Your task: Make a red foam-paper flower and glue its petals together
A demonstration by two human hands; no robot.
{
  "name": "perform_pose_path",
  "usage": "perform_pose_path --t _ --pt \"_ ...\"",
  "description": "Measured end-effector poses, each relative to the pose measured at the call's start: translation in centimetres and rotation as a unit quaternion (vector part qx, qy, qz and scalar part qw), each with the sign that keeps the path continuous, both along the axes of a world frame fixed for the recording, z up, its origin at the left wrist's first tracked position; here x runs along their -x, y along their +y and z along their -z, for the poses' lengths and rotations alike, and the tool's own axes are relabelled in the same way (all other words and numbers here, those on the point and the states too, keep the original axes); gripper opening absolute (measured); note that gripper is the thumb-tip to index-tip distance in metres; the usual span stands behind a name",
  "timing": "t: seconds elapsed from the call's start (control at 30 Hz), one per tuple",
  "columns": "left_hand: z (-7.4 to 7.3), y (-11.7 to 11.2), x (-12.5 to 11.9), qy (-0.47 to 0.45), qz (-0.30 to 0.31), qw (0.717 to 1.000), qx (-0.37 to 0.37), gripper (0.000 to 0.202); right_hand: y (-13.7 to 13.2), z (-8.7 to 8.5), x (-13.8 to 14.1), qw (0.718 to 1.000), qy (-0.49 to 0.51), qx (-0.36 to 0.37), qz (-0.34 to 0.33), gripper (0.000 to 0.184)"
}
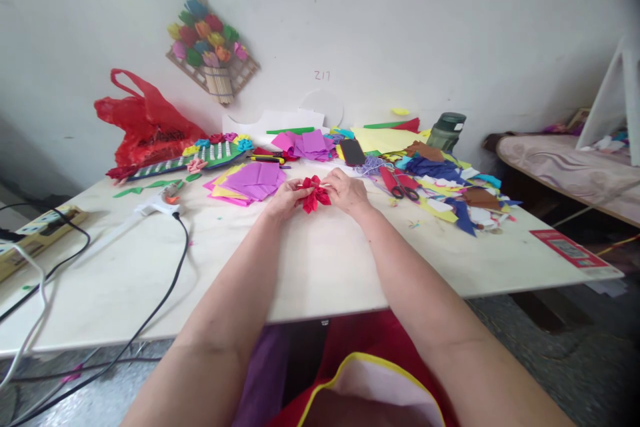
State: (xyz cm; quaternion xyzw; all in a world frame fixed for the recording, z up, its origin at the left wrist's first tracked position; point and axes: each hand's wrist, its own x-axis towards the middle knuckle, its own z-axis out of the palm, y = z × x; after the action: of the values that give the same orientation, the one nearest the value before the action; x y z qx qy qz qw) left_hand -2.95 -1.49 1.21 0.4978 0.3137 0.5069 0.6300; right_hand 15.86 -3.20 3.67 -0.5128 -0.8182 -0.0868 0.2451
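A small red paper flower [314, 194] is held up over the middle of the table between both hands. My left hand [287, 198] pinches its left petals, fingers closed. On the other side, my right hand [347, 191] has its fingers closed on the flower's right edge. Just left of the hands lies a stack of purple, pink and yellow paper sheets [257, 180]. Beyond them are a dark phone [353, 153] and more purple paper [307, 144]. Scissors [400, 188] rest on red paper to the right.
A glue gun [163, 203] with a trailing black cord lies at the left, near a power strip [40, 240]. A red plastic bag [147, 123] and a flower-decorated board [193, 163] stand behind. Heaped paper scraps [455, 190] and a green bottle [447, 132] occupy the right.
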Motion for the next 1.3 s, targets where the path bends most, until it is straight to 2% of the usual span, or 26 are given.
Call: perform_pose_path --t 0.43,0.83,1.3 --pt "-0.1 0.1 0.1 0.013 0.000 1.000 -0.014 0.029 0.3 0.2 0.1 0.998 0.060 -0.008 0.004 0.018" --pt "-0.1 0.0 0.2 0.002 -0.008 1.000 -0.009 0.028 0.2 0.3 0.3 0.999 0.051 -0.005 0.018 0.018" --pt "0.1 0.6 1.2 -0.004 -0.046 0.999 -0.015 0.027 1.8 0.9 -2.0 0.994 0.109 -0.012 -0.004 0.014"
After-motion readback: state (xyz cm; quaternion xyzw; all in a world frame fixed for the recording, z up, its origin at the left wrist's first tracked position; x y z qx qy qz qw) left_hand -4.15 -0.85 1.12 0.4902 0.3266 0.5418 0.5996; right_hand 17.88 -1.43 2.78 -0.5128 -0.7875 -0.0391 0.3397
